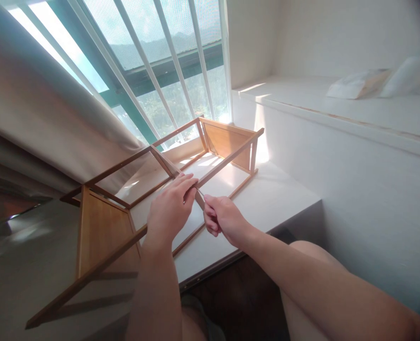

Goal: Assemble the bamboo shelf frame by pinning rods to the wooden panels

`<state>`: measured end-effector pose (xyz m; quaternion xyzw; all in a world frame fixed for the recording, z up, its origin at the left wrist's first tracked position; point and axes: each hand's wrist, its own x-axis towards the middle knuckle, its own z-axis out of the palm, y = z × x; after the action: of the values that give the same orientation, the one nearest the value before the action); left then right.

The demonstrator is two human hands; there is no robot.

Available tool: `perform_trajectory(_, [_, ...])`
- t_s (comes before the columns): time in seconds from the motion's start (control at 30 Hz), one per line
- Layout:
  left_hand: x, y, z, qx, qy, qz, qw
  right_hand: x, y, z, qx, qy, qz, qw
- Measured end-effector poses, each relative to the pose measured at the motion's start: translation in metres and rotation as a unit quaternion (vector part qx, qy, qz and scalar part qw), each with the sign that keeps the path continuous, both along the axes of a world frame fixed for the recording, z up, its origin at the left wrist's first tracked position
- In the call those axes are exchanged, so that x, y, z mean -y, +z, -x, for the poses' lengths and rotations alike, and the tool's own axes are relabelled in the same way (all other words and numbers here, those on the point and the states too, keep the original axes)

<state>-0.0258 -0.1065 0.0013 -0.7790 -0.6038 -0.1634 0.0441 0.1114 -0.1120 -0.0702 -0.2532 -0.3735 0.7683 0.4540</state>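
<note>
A brown wooden shelf frame point(227, 160) lies on its side across a white surface, with solid boards at both ends and a cross panel in the middle. My left hand point(170, 203) is closed over its upper rail where the middle panel joins, fingers on top and thumb on the near side. Just right of it, my right hand point(224, 215) is curled closed around a thin metal tool point(200, 192). The tool's tip points at the rail joint beside my left thumb. Most of the tool is hidden in my fist, so its exact kind does not show.
Beneath the frame is the white tabletop point(277, 189), its dark front edge close to my legs. A barred window point(174, 61) stands behind, with a beige curtain point(53, 94) at left. White packages point(359, 84) rest on the ledge point(302, 97) at right.
</note>
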Motion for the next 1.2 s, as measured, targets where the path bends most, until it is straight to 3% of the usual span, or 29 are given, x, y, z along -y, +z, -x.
perform_trajectory(0.13, [0.0,0.0,0.001,-0.002,0.0,0.004,1.0,-0.005,0.001,-0.006,0.123,-0.022,-0.093,0.988])
perform_trajectory(0.23, [0.0,0.0,0.001,-0.001,0.0,0.003,1.0,-0.007,0.009,-0.014,0.241,-0.035,-0.157,0.957])
perform_trajectory(0.3, [0.0,0.0,0.0,0.001,0.001,0.001,1.0,-0.007,0.013,-0.019,0.331,-0.059,-0.208,0.918])
perform_trajectory(0.5, [0.0,-0.001,0.0,-0.001,-0.001,-0.001,1.0,-0.009,0.02,-0.027,0.538,-0.143,-0.329,0.763])
perform_trajectory(0.57, [0.0,-0.001,0.0,-0.002,-0.003,-0.001,1.0,-0.009,0.021,-0.027,0.573,-0.153,-0.343,0.728])
perform_trajectory(0.63, [-0.001,-0.002,0.0,-0.003,-0.005,-0.003,1.0,-0.009,0.022,-0.025,0.588,-0.156,-0.354,0.711])
perform_trajectory(0.7, [-0.001,-0.002,0.001,-0.004,-0.005,-0.005,1.0,-0.01,0.02,-0.023,0.571,-0.155,-0.355,0.724])
perform_trajectory(0.73, [-0.001,-0.002,0.001,-0.005,-0.005,-0.006,1.0,-0.01,0.018,-0.021,0.548,-0.154,-0.349,0.744])
perform_trajectory(0.83, [-0.001,-0.002,0.001,-0.007,-0.004,-0.008,1.0,-0.01,0.012,-0.015,0.413,-0.118,-0.288,0.856])
perform_trajectory(0.9, [-0.001,-0.002,0.001,-0.007,-0.005,-0.009,1.0,-0.009,0.01,-0.011,0.276,-0.059,-0.197,0.939])
perform_trajectory(0.97, [-0.001,-0.003,0.001,-0.006,-0.005,-0.009,1.0,-0.009,0.01,-0.008,0.127,0.008,-0.08,0.989])
perform_trajectory(1.03, [-0.001,-0.003,0.001,-0.005,-0.005,-0.009,1.0,-0.009,0.012,-0.008,-0.004,0.068,0.028,0.997])
perform_trajectory(1.1, [-0.001,-0.003,0.001,-0.003,-0.006,-0.011,1.0,-0.01,0.015,-0.01,-0.105,0.123,0.109,0.981])
perform_trajectory(1.2, [0.0,-0.003,0.0,-0.001,-0.009,-0.013,1.0,-0.012,0.016,-0.012,-0.189,0.17,0.17,0.952])
